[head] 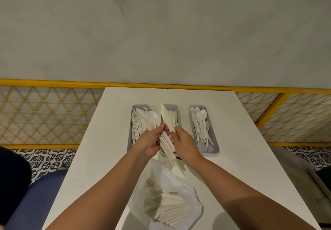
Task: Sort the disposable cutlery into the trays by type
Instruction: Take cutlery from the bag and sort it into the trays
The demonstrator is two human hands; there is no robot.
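Three grey trays stand in a row on the white table (232, 140). The left tray (129, 145) holds forks, the middle tray (171, 106) knives, the right tray (214, 146) spoons. My left hand (149, 143) grips a mixed bundle of white cutlery (167, 143) with spoons and forks fanning up over the left tray. My right hand (184, 144) pinches a single white knife (166, 118) that points up over the middle tray. A clear plastic bag (166, 199) of more cutlery lies near me.
A yellow lattice railing (44, 115) runs behind and beside the table, under a grey wall. A blue seat (35, 199) is at the lower left, over a patterned tile floor (52, 160).
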